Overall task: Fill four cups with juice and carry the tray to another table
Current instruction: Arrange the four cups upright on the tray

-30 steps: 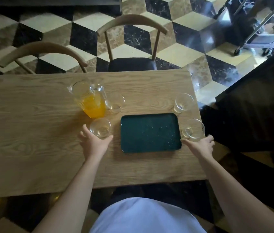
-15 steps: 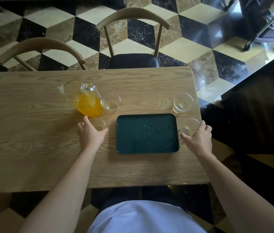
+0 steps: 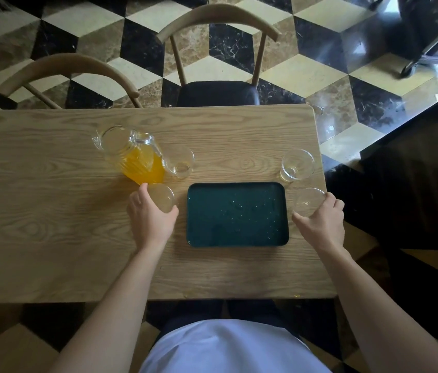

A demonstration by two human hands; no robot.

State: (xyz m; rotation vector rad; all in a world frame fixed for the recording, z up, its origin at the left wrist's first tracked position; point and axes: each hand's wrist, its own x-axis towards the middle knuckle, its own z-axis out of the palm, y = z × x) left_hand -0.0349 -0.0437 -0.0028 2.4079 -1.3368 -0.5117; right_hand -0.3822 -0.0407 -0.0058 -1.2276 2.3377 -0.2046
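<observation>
Matt grained wood counter [image 3: 51, 211], my clear glass cups [image 3: 297, 164], ribbed glass jug [image 3: 131, 154], glossy dark-green tray [image 3: 236, 214], polished marble floor [image 3: 306, 74].

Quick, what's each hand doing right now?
Left hand: holds the near-left glass cup.
Right hand: holds the near-right glass cup.

Your left hand [image 3: 151, 219] is covering the near side of one glass cup [image 3: 162, 196], your right hand [image 3: 321, 221] is hiding the lower part of another cup [image 3: 308, 198], and the table [image 3: 37, 238] is running off the left edge.
</observation>
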